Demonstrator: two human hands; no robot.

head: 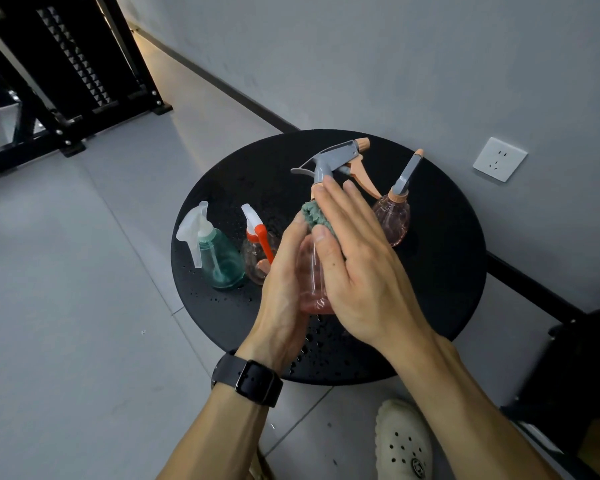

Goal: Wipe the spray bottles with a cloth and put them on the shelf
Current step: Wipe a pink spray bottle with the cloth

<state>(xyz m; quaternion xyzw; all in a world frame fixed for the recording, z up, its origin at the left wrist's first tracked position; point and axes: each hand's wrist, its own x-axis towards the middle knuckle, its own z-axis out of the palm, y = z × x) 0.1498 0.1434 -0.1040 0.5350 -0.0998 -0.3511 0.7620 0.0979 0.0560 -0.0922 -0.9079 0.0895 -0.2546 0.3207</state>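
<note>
the pink spray bottle (314,271) is held over the middle of the round black desk (440,258). the left grip (284,271) curls round its body; the right grip (354,258), fingers straight, presses a green cloth (312,216) to its neck. near the desk's left edge stand a teal bottle (220,261) and an orange-trigger bottle (257,251); another pink bottle (392,216) stands toward the wall edge.

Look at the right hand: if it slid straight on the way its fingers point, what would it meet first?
Probably the grey trigger head of the pink bottle that the left hand holds; the right hand points up at it, fingertips nearly touching its neck. Depth is uncertain.
</note>
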